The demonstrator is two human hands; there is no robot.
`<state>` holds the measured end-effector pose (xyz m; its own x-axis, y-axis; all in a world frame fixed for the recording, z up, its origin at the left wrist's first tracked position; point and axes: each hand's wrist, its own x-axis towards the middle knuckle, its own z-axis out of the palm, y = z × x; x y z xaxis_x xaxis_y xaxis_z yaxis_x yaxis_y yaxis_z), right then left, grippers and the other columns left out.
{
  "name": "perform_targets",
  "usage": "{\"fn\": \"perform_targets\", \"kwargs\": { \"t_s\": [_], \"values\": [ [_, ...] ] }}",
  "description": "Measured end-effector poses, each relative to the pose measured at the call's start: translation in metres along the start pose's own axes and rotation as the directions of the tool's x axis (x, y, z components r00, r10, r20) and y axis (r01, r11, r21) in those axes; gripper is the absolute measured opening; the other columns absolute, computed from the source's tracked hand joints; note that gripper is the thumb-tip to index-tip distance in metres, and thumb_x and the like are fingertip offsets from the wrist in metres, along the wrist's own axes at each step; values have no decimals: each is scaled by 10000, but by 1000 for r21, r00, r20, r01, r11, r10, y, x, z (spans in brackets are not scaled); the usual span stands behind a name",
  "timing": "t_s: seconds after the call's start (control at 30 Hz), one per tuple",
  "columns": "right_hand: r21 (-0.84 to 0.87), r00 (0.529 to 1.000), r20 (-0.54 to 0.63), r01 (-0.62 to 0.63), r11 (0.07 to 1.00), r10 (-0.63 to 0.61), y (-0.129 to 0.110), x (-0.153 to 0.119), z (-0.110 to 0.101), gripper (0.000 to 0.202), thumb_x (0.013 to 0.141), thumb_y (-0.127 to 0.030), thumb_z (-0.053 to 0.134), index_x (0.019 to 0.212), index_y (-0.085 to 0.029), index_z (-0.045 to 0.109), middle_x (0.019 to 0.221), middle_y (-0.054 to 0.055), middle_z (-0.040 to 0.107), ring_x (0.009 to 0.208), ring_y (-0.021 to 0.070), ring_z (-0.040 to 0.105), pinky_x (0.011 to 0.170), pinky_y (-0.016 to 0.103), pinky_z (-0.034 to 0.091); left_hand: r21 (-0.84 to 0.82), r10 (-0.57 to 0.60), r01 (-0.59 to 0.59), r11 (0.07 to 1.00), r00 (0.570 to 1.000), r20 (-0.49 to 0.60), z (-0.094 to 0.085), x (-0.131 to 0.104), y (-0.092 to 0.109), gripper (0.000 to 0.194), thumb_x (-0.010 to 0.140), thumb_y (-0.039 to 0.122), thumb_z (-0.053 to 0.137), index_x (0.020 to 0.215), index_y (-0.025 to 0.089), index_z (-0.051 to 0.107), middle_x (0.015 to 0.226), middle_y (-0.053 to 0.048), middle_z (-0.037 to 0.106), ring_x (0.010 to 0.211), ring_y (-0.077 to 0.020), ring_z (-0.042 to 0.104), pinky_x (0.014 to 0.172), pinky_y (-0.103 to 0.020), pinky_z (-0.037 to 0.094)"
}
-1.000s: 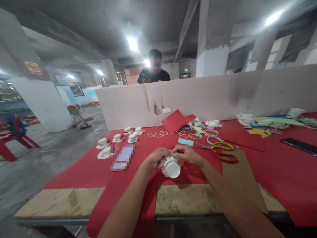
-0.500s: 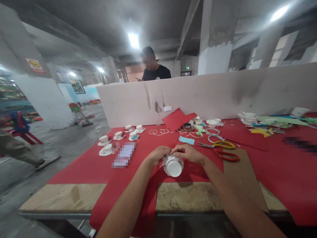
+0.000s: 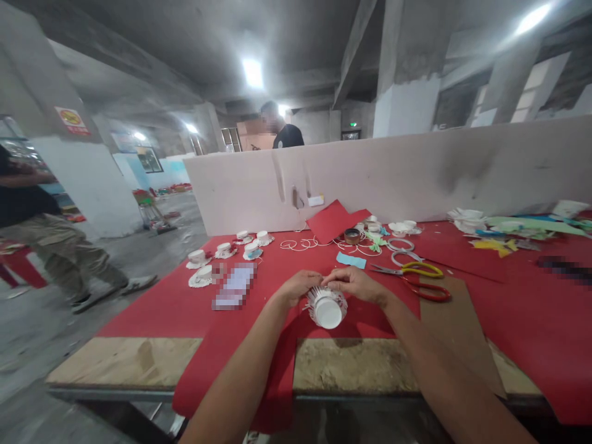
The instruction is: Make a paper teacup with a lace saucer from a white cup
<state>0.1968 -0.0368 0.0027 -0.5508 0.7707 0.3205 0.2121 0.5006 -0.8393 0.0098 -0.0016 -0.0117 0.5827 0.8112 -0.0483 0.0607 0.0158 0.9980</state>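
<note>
A white paper cup (image 3: 328, 313) with a fringed, woven-looking rim is held tilted above the red sheet (image 3: 231, 246), its round base toward me. My left hand (image 3: 301, 287) pinches the far left part of the fringe. On the far right part, my right hand (image 3: 355, 285) grips the fringe with bent fingers, its fingertips close to the left ones. Just beyond the hands lies a light blue paper strip (image 3: 351, 260). Scissors (image 3: 422, 269) with yellow and red handles rest to the right of my right hand.
Several small white cups on saucers (image 3: 224, 250) stand at the left, near a blurred flat item (image 3: 235, 285). Tape rolls, cord and paper scraps (image 3: 497, 246) lie farther back and right. A pale board (image 3: 379, 185) edges the table. One person (image 3: 288, 135) is behind it; another (image 3: 60, 246) is at far left.
My hands keep their hold on the cup with little movement. The view has shifted slightly. The person behind the board appears lower, and the person at far left has come further into view.
</note>
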Motion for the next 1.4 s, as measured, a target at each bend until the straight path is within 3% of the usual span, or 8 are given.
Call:
{"fn": "perform_targets", "kwargs": {
  "t_s": [0.37, 0.67, 0.87, 1.4],
  "values": [
    [58, 998, 44, -44, 997, 41, 2, -1, 2, 225, 774, -335, 596, 875, -139, 642, 745, 20, 616, 669, 123, 538, 605, 228, 404, 30, -33, 34, 999, 999, -29, 6, -4, 6, 148, 583, 262, 614, 591, 119, 573, 494, 34, 469, 437, -62, 380, 446, -211, 237],
    [3, 998, 52, -19, 1000, 18, -4, -1, 2, 241, 798, -319, 564, 927, -141, 663, 872, 55, 654, 790, 155, 569, 714, 260, 429, 30, -15, 16, 999, 1000, -27, 4, -1, 2, 159, 600, 281, 596, 582, 131, 548, 499, 37, 457, 442, -63, 376, 449, -212, 239],
    [-34, 998, 53, -14, 999, 16, -1, -1, 1, 207, 803, -315, 555, 862, -129, 625, 776, 27, 607, 694, 129, 532, 626, 234, 410, 48, -27, 27, 998, 1000, -16, 3, 0, 0, 159, 604, 281, 599, 604, 126, 562, 503, 35, 457, 444, -63, 370, 446, -211, 234],
    [-96, 996, -71, -60, 994, 53, -1, 0, 3, 127, 808, -277, 491, 817, -154, 521, 724, 1, 519, 652, 121, 495, 595, 235, 400, -88, 33, -40, 995, 996, -83, 10, -4, 9, 254, 606, 342, 681, 663, 128, 557, 542, 29, 500, 464, -63, 424, 463, -196, 269]
  ]
}}
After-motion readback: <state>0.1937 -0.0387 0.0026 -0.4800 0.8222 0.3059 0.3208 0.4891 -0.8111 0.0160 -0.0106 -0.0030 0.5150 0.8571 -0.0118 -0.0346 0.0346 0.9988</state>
